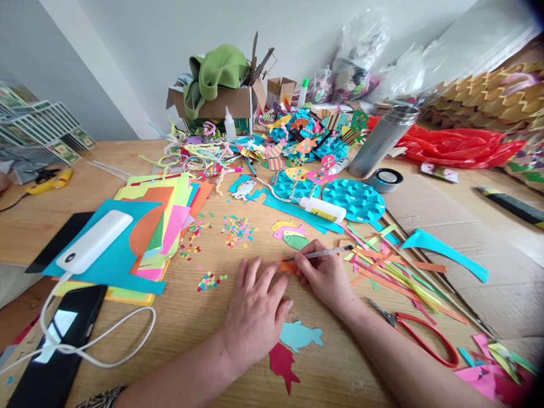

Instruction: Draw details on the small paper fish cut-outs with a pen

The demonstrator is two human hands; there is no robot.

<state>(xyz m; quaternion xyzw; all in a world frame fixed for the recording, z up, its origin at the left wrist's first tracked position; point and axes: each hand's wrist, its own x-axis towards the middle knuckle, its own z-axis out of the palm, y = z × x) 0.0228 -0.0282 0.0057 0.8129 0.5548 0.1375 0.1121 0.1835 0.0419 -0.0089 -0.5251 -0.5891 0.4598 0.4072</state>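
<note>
Left hand (258, 306) palm-down, right hand (323, 277) pinching

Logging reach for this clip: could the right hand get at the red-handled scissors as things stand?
Probably yes: the red-handled scissors lie uncovered beside the right forearm, with nothing seen blocking them, though the right hand would likely need to release its pen first.

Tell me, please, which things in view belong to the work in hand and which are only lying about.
Seem part of the work:
right hand, holding the pen
orange piece, at the pen's tip
left hand, beside it
paper fish
paper dots
scissors
paper sheets

Probably just lying about:
power bank
phone
flask
red bag
</note>
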